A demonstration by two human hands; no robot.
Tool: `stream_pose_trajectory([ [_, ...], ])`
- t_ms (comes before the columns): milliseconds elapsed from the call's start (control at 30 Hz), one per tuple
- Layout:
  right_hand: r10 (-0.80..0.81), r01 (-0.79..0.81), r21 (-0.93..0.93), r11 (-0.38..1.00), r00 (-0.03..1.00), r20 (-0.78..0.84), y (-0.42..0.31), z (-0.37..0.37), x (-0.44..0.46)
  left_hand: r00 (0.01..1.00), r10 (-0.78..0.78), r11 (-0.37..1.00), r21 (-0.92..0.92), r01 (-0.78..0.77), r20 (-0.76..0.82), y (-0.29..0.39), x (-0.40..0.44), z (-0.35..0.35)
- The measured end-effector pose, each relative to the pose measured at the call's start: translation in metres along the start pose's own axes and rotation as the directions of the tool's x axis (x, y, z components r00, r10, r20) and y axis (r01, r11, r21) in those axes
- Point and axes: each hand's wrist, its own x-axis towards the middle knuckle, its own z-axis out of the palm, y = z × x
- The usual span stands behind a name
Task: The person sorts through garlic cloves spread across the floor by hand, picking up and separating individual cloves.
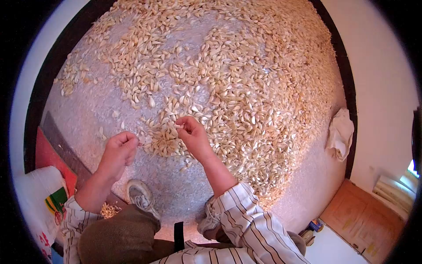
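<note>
Garlic cloves (246, 92) lie loose over the grey floor in front of me, thickest on the right. My left hand (119, 152) is closed just above the floor, at the left edge of the nearest cloves. A small pale bit shows at its fingertips, too small to name. My right hand (193, 135) hovers over a small heap of cloves (165, 141), thumb and forefinger pinched together. At that pinch is another tiny whitish bit I cannot make out. The two hands are apart, with part of the heap between them.
My shoes (141, 196) stand at the near edge of the cloves. A crumpled pale cloth or bag (340, 134) lies by the right wall. A white printed sack (37, 193) is at lower left, and a brown wooden door or board (365, 218) at lower right.
</note>
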Motion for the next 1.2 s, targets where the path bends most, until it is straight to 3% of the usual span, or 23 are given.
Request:
stream_pose_trajectory([
  [33, -0.033, 0.036, -0.117, 0.992, 0.999, 0.021, 0.004, -0.003, 0.000, 1.000, 0.000, 1.000, 0.001, 0.000, 0.003, 0.000, -0.001, 0.001],
  [167, 0.052, -0.053, -0.200, 0.978, 0.999, -0.009, -0.018, -0.012, -0.007, 0.998, 0.007, 0.998, -0.056, -0.004, 0.058, 0.003, -0.001, 0.000],
  [233, -0.033, 0.050, -0.553, 0.831, 0.999, 0.040, -0.022, -0.022, -0.009, 0.998, 0.007, 0.998, -0.059, -0.002, 0.070, 0.002, 0.000, -0.001],
  [333, 0.016, 0.046, -0.634, 0.772, 0.996, 0.091, -0.020, -0.031, -0.010, 0.997, 0.022, 0.996, -0.082, -0.016, 0.073, -0.003, 0.004, -0.005],
  [400, -0.005, 0.073, -0.615, 0.785, 0.994, 0.111, -0.018, -0.034, -0.009, 0.992, 0.020, 0.996, -0.082, -0.030, -0.121, -0.009, 0.008, -0.007],
  [433, -0.025, 0.097, -0.593, 0.799, 0.991, 0.129, -0.017, -0.034, -0.009, 0.992, 0.022, 0.996, -0.083, -0.033, -0.122, -0.009, 0.009, -0.012],
  [567, -0.086, 0.115, -0.570, 0.814, 0.993, 0.077, -0.010, -0.033, -0.009, 0.999, -0.028, 1.000, 0.008, 0.029, -0.031, -0.010, 0.014, -0.038],
  [667, -0.001, -0.008, -0.553, 0.833, 1.000, -0.017, -0.010, -0.032, -0.010, 0.995, -0.101, 0.993, 0.066, 0.099, 0.022, -0.017, 0.017, -0.048],
  [767, -0.007, -0.001, -0.658, 0.753, 1.000, -0.009, -0.009, -0.033, -0.010, 0.986, -0.158, 0.985, 0.073, 0.155, 0.047, -0.019, 0.018, -0.051],
  [833, -0.418, 0.385, -0.796, 0.467, 0.889, 0.185, -0.004, -0.034, -0.009, 0.983, -0.173, 0.983, 0.071, 0.168, 0.062, -0.019, 0.017, -0.052],
  [867, -0.420, 0.390, -0.793, 0.468, 0.888, 0.189, -0.008, -0.031, -0.008, 0.980, -0.169, 0.985, 0.051, 0.164, 0.109, -0.019, 0.018, -0.052],
  [933, -0.409, 0.405, -0.673, 0.619, 0.898, 0.163, -0.026, -0.015, -0.008, 0.975, -0.163, 0.987, 0.030, 0.161, 0.149, -0.018, 0.016, -0.049],
  [1000, -0.109, 0.204, -0.436, 0.876, 0.966, 0.233, -0.045, 0.013, -0.014, 0.966, -0.182, 0.983, 0.037, 0.178, 0.185, -0.017, 0.016, -0.039],
  [1033, -0.113, 0.222, -0.328, 0.918, 0.941, 0.320, -0.047, 0.026, -0.016, 0.966, -0.180, 0.984, 0.036, 0.177, 0.184, -0.019, 0.016, -0.035],
  [1100, -0.083, 0.193, -0.280, 0.940, 0.929, 0.361, -0.053, 0.049, -0.020, 0.961, -0.183, 0.980, -0.044, 0.196, 0.209, -0.026, 0.015, -0.031],
  [1200, -0.162, 0.258, -0.299, 0.919, 0.937, 0.311, -0.051, 0.067, -0.022, 0.960, -0.167, 0.974, -0.115, 0.197, 0.224, -0.029, 0.014, -0.031],
])
